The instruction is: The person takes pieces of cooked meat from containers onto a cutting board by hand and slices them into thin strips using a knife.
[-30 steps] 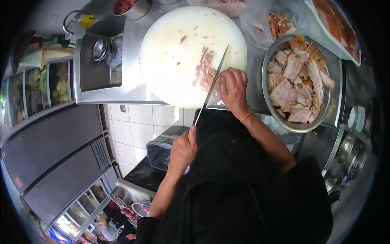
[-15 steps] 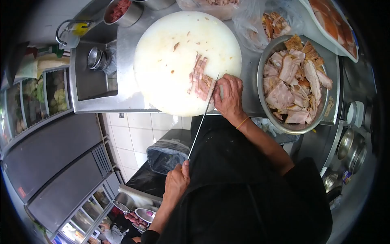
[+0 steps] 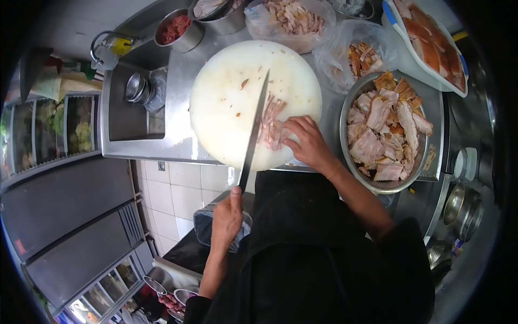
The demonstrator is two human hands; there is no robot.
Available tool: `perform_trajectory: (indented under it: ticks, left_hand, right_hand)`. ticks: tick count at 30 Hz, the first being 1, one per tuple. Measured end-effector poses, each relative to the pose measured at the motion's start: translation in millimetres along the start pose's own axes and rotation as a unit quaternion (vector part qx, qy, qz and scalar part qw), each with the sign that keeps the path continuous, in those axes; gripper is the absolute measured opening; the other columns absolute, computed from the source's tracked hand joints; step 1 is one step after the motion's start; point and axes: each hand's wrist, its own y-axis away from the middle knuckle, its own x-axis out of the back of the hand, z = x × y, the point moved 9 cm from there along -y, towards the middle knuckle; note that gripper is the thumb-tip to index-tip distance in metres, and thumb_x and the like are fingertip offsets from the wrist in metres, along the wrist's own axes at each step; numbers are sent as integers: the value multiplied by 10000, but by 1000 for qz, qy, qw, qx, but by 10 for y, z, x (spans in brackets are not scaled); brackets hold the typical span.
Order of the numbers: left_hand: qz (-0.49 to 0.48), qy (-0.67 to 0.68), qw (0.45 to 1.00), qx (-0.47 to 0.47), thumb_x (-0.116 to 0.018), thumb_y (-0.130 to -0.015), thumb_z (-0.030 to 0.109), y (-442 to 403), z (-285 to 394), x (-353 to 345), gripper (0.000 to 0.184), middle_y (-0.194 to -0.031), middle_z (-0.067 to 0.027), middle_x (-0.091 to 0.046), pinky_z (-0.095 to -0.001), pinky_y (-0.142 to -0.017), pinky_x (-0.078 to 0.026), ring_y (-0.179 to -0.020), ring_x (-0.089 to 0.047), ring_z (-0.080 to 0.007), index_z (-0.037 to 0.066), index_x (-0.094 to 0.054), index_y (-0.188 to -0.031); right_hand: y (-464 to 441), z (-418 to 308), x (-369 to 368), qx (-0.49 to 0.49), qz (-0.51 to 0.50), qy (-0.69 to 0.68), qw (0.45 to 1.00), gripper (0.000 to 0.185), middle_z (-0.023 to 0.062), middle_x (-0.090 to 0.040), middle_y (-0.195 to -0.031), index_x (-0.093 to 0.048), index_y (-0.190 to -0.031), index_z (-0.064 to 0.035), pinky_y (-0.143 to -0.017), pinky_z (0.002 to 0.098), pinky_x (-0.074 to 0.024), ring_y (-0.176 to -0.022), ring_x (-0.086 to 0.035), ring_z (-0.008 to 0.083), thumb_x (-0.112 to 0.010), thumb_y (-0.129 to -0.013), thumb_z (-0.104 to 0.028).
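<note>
Commercial kitchen. Steel worktop (image 3: 178, 113) ahead of the left hand (image 3: 226, 218), sink (image 3: 121, 119) and vegetable cabinet (image 3: 65, 127) to its left. Meat basin (image 3: 389, 189) just right of the right hand (image 3: 310, 144).

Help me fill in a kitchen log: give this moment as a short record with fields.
Left hand: grips the long knife by its handle
Blade: just left of the meat strips; contact unclear
Right hand: fingertips at the meat strips
Surface: round white cutting board
Right of board: metal bowl of meat pieces
Left of board: sink
</note>
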Motion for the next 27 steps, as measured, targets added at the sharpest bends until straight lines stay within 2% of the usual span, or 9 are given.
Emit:
perform_trajectory:
  ticks: [2,5,9,12,16,20,21,24,27]
  left_hand:
    - [-26,66,995,65,-341,-1061,644,-32,-195,51,814,-550,-141,-540,-397,-521,-455,-488,-566,-247,-41,-584,-695]
    - [-27,114,991,71,-329,-1045,684,-27,-319,110,823,-492,-61,-473,-333,-436,-394,-395,-475,-157,8,-525,-617]
    - [-74,177,974,117,-340,-1020,723,53,-588,70,810,-493,-51,-463,-319,-407,-375,-382,-454,-161,37,-514,-628]
    - [-149,251,940,176,-360,-997,754,138,-865,-45,792,-488,-31,-434,-300,-379,-353,-369,-430,-154,53,-509,-659]
    - [-222,300,902,215,-378,-978,775,253,-1101,-232,767,-489,-2,-385,-276,-367,-336,-363,-386,-134,70,-492,-697]
    - [-253,314,891,210,-389,-979,770,225,-1065,-406,760,-498,-3,-392,-274,-367,-336,-366,-377,-127,66,-493,-711]
    - [-262,315,889,205,-392,-980,767,198,-1039,-454,757,-500,-4,-395,-273,-366,-336,-367,-376,-125,65,-493,-714]
    - [-288,322,879,200,-401,-982,759,115,-992,-568,749,-508,-6,-403,-268,-364,-331,-371,-380,-118,64,-495,-723]
    - [-285,335,882,168,-402,-983,757,38,-880,-563,746,-514,-8,-405,-265,-362,-327,-376,-384,-114,62,-501,-731]
  right_hand:
    - [-173,69,-182,28,-7,-8,1000,432,145,-598,-1218,-640,-1162,-32,-1026,446,-438,-1164,-540,344,-797,-765,-95]
    - [-517,-80,-146,63,-25,28,997,439,125,-616,-1215,-653,-1173,-61,-1034,469,-428,-1197,-528,329,-738,-743,-93]
    - [-775,-147,-209,165,-92,107,976,498,132,-603,-1297,-654,-1239,-61,-1105,470,-378,-1254,-508,333,-731,-752,-126]
    - [-752,72,-356,58,-248,84,963,554,152,-579,-1330,-632,-1293,-58,-1093,450,-399,-1262,-504,360,-712,-746,-86]
    - [-494,86,-279,-30,-62,66,995,578,205,-562,-1245,-581,-1316,-13,-1024,443,-438,-1134,-522,391,-689,-750,-47]
    - [-290,-56,-478,-73,87,128,985,587,243,-498,-1257,-527,-1364,-2,-1016,525,-396,-1146,-476,416,-672,-818,-162]
    - [-312,-105,-541,-109,106,143,978,606,251,-507,-1251,-500,-1378,12,-976,558,-403,-1152,-485,417,-674,-882,-290]
    - [-455,-328,-636,-110,78,172,976,626,244,-514,-1253,-501,-1385,3,-966,543,-412,-1162,-488,408,-672,-906,-362]
    - [-523,-239,-847,-93,89,161,978,488,222,-524,-1213,-554,-1290,-14,-915,512,-431,-1081,-517,387,-657,-923,-319]
